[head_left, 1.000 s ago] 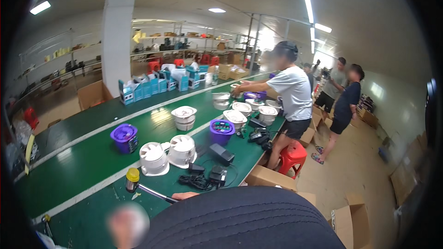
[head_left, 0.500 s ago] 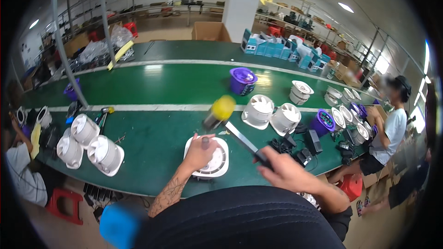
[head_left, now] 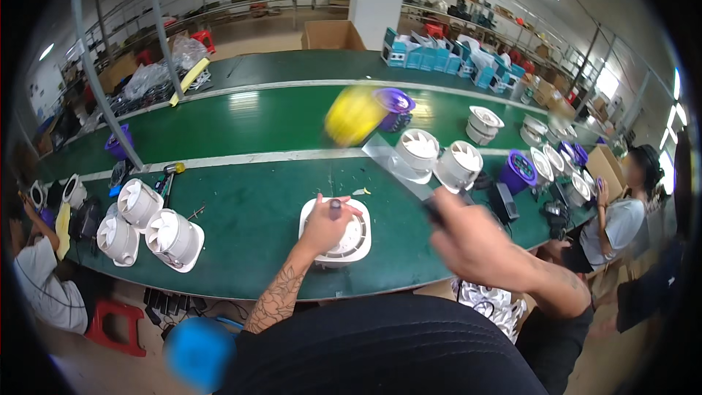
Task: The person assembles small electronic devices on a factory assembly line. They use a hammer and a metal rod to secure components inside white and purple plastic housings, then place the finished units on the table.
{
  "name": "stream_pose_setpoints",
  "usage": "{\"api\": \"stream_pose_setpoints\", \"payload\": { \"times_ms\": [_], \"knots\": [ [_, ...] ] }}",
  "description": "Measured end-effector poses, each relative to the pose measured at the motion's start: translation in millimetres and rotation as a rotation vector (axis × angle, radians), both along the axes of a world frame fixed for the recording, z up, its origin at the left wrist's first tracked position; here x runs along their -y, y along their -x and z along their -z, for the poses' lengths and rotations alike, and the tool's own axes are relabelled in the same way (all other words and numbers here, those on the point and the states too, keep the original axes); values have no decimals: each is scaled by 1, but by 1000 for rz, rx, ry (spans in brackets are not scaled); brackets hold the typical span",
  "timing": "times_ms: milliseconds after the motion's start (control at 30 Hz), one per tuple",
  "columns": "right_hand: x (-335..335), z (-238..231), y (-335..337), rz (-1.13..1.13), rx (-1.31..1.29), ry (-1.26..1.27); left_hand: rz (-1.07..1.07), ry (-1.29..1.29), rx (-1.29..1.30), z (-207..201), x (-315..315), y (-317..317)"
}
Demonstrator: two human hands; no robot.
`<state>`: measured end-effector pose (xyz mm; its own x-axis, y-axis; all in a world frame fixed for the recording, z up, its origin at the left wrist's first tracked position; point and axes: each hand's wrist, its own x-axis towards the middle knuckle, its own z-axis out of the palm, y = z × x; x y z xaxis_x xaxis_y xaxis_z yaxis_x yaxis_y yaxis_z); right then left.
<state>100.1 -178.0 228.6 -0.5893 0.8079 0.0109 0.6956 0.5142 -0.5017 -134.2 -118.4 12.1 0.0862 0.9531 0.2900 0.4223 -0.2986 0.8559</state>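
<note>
My right hand (head_left: 475, 241) is closed round the dark grip of a mallet (head_left: 356, 115). Its yellow head is raised over the bench, blurred by motion. A white fan housing (head_left: 360, 246) with a squarish flange lies on the bench in front of me. My left hand (head_left: 324, 228) rests on this housing and grips a short greyish rod (head_left: 335, 206) standing upright over its middle. The rod's lower end is hidden by my fingers. Several white fan units (head_left: 175, 238) stand to the left; others (head_left: 418, 152) stand beyond the mallet, right of the housing.
A green belt (head_left: 278, 121) runs behind the bench, carrying a purple fan unit (head_left: 398, 106). Power adapters (head_left: 503, 201) and another purple unit (head_left: 518, 170) lie to the right. A second hammer (head_left: 172, 170) lies at left. Co-workers sit at both ends; a red stool (head_left: 117, 328) stands below left.
My right hand has lifted the mallet, and its yellow head has come up closer to the camera. The left hand stays on the housing with the rod; the view has shifted slightly.
</note>
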Motion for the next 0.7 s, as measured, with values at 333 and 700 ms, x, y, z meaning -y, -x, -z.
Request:
{"api": "stream_pose_setpoints", "payload": {
  "times_ms": [333,700],
  "knots": [
    [0,27,0,-114,234,155,43,160,-10,0,-1,0],
    [9,-10,-2,-57,119,103,74,-82,-181,16,0,8]
  ]
}}
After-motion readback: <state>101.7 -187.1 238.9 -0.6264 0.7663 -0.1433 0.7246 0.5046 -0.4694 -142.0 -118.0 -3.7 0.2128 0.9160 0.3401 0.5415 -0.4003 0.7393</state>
